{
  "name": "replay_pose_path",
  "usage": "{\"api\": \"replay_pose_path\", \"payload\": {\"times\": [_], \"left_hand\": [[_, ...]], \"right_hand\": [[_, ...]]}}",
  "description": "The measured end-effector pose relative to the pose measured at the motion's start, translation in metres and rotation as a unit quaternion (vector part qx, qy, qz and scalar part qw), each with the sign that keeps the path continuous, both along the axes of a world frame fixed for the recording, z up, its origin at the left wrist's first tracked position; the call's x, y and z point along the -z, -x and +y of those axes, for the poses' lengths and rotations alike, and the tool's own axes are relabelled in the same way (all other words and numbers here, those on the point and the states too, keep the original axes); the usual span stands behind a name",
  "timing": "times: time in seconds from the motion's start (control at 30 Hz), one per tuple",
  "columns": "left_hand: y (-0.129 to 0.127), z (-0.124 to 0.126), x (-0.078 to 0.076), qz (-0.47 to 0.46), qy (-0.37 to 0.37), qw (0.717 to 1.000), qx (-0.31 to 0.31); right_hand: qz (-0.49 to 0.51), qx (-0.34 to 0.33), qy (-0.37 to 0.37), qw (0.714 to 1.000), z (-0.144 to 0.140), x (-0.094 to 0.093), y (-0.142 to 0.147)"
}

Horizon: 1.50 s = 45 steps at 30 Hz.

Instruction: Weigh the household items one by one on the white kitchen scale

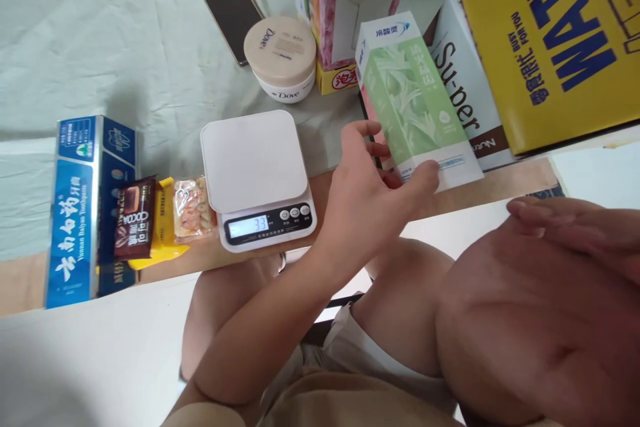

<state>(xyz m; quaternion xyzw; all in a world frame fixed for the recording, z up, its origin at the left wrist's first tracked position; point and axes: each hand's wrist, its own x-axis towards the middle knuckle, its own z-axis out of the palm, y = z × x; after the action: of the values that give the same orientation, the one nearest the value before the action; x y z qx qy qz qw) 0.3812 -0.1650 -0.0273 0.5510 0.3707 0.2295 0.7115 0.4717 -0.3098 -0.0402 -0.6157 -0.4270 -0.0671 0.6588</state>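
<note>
My left hand (367,180) is closed on the lower end of a green and white toothpaste box (415,97), fingers along its left side and thumb on the front near the bottom. The box stands at the table's near edge. To the left of this hand sits a white kitchen scale (255,167) with a bare platform and a lit display that seems to read 33. My right hand (575,233) is at the lower right, close to the camera and partly cut off. Its fingers look stretched out and blurred, with nothing visible in them.
On the left are a blue toothpaste box (75,213), a brown snack packet (135,217), a yellow packet (163,227) and a clear-wrapped snack (193,210). Behind the scale are a Dove tub (280,57), a phone (233,20) and a pink box (350,7). A yellow carton (555,47) stands right.
</note>
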Motion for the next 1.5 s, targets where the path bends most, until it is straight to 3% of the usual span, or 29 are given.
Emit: {"api": "replay_pose_path", "payload": {"times": [0.17, 0.33, 0.43, 0.6, 0.83, 0.93, 1.07, 1.2, 1.37, 1.5], "left_hand": [[0.003, 0.002, 0.001, -0.006, 0.045, 0.999, -0.004], [0.010, 0.007, -0.003, -0.009, 0.091, 0.996, 0.001], [0.020, 0.010, -0.008, 0.001, 0.089, 0.996, 0.011], [0.049, 0.013, -0.013, -0.015, 0.077, 0.996, 0.044], [0.114, 0.034, -0.035, -0.030, 0.038, 0.996, 0.080], [0.144, 0.052, -0.040, 0.038, -0.030, 0.995, 0.084], [0.174, 0.074, -0.034, 0.125, -0.093, 0.986, 0.057], [0.182, 0.083, -0.024, 0.158, -0.121, 0.977, 0.079], [0.172, 0.080, -0.023, 0.274, -0.224, 0.927, 0.127], [0.167, 0.081, -0.021, 0.281, -0.262, 0.915, 0.126]], "right_hand": [[-0.041, 0.008, -0.007, 0.999, 0.021, -0.003, 0.015], [-0.041, 0.130, -0.142, 0.980, 0.060, -0.009, 0.041], [-0.031, 0.083, -0.167, 0.982, 0.072, -0.005, 0.047], [-0.049, 0.026, -0.126, 0.990, 0.076, 0.004, 0.054], [-0.082, -0.008, 0.022, 0.996, 0.082, 0.003, 0.076], [-0.112, -0.048, 0.076, 0.990, 0.096, 0.005, 0.092], [-0.133, -0.087, 0.139, 0.977, 0.117, 0.009, 0.116], [-0.135, -0.097, 0.172, 0.971, 0.129, 0.018, 0.126], [-0.114, -0.080, 0.205, 0.969, 0.131, 0.030, 0.123], [-0.086, -0.090, 0.225, 0.966, 0.129, 0.033, 0.120]]}}
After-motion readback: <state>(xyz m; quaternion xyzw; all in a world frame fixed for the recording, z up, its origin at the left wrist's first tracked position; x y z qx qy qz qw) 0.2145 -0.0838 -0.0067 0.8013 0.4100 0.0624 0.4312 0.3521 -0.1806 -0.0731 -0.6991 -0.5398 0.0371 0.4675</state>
